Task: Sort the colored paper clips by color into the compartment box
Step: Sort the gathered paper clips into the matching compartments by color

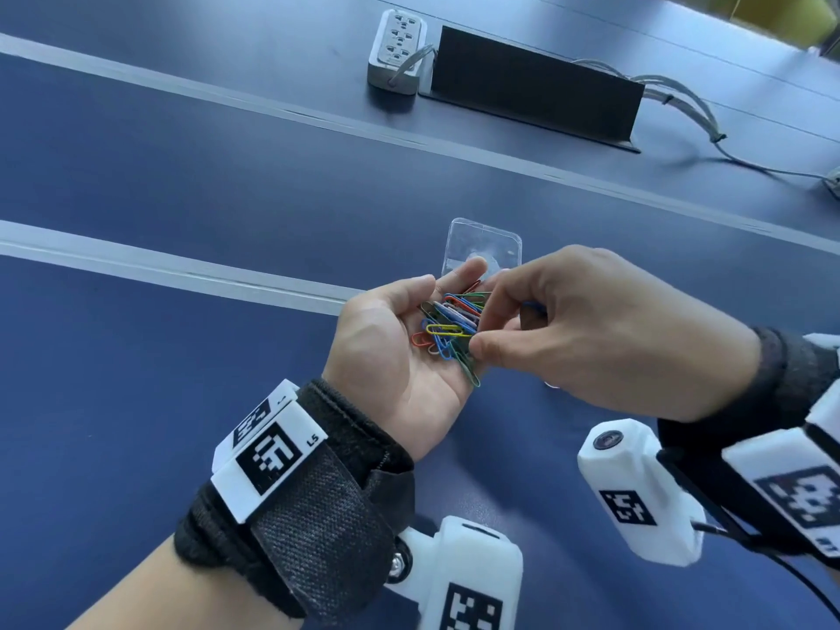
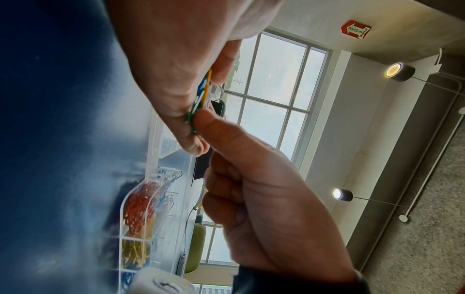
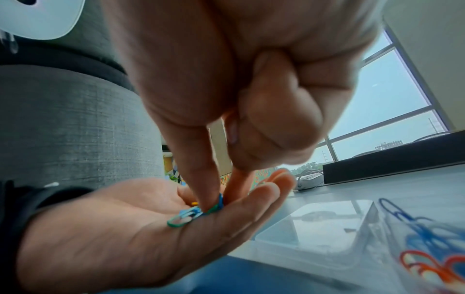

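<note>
My left hand [image 1: 450,277] lies palm up above the blue table and carries a loose pile of colored paper clips [image 1: 447,329] on relaxed fingers. Red, blue, yellow, green and grey clips show in the pile. My right hand [image 1: 486,318] reaches in from the right. Its thumb and forefinger pinch a blue-green clip [image 3: 219,201] at the edge of the pile. The clear compartment box [image 2: 123,201] stands on the table under the hands. Separate cells hold red, yellow and blue clips. In the head view only its open clear lid [image 1: 482,241] shows.
A grey power strip [image 1: 397,50] and a black cable cover [image 1: 532,84] sit at the back of the blue table [image 1: 182,175], with cables [image 1: 700,115] trailing right. White wrist cameras hang below both forearms.
</note>
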`<state>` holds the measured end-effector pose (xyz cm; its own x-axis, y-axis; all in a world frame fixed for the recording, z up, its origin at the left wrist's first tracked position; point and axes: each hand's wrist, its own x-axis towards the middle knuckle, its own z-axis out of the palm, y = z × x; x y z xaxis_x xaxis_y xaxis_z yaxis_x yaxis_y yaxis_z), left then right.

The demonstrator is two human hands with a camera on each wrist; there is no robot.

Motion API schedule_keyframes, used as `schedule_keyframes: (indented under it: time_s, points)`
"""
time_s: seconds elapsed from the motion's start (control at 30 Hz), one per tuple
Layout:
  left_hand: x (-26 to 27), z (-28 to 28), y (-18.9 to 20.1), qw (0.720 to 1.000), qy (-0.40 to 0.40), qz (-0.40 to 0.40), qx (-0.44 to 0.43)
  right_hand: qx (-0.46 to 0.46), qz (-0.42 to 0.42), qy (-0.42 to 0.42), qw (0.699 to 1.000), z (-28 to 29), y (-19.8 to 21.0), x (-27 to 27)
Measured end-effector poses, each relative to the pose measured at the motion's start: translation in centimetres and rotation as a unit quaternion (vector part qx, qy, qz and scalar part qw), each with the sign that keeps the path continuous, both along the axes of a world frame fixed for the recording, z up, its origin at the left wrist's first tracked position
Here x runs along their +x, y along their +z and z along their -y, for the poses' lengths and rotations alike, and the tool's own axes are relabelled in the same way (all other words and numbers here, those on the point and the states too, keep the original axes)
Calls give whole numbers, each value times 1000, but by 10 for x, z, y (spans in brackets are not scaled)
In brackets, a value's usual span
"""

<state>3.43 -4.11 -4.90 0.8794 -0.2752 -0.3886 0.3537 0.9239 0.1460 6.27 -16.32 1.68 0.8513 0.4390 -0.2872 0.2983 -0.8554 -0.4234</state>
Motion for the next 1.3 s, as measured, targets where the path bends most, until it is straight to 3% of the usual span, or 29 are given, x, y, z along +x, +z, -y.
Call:
schedule_keyframes:
  time_s: [0.43,0.53,0.6,0.67,0.77,0.83,0.9,1.1,1.3]
  points:
    - [-1,3,0,1000,-13,9,18,26,19,-17,999,10,4,6]
    - [-1,4,-1,1000,-11,7,12,54,37,-19,998,9,4,3]
    - [-1,4,-2,1000,-13,9,18,99,3,-48,994,9,5,4]
    - [-1,3,-4,999,-19,12,24,214,-117,-129,961,12,8,8]
    - [1,1,-4,999,-19,12,27,386,-299,-233,841,29,20,18]
    - [1,-1,-5,999,-13,11,29,451,-336,-263,784,39,25,21]
    - [2,-3,-5,999,-9,10,32,470,-338,-283,765,47,23,22]
    - [4,-2,-6,999,-6,7,51,373,-241,-312,840,71,8,27]
    - [4,-2,-7,997,0,8,76,180,-158,-248,939,96,8,26]
